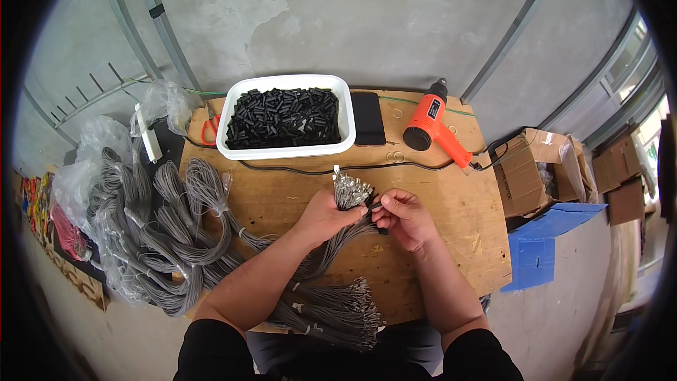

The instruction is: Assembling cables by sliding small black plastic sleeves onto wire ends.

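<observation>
Clasped in the left hand (326, 216) — a bundle of metal-tipped gray wires (350, 191); pinched by thumb and forefinger of the right hand (407, 220), just beside the bundle — a black sleeve (376, 206). Beyond, on the wooden table (458, 219): white tub (289, 152) of black tubing pieces (282, 116), orange heat gun (426, 120).

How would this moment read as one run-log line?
left hand: gripping metal-tipped wire bundle | right hand: pinching black tube | white tub: holding loose tubes | heat gun: on table, right of tub
</observation>
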Tool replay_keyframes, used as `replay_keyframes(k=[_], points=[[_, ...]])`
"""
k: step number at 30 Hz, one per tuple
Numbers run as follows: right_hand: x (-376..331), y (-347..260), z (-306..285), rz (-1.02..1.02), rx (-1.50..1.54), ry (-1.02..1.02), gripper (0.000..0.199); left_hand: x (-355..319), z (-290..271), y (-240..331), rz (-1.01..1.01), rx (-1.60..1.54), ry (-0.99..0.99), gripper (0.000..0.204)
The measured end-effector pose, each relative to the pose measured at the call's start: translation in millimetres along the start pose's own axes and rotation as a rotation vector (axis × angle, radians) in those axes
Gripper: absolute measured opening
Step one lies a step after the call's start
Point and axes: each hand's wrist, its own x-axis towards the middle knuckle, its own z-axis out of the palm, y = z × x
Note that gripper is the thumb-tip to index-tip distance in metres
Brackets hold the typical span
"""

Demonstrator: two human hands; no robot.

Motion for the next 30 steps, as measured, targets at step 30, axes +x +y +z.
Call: replay_keyframes(k=[30], points=[[2.8,11.8,1.2,-0.407,-0.376,-0.073,0.034,-2.9,4.7,-1.9,-0.165,-0.176,-0.032,0.018]])
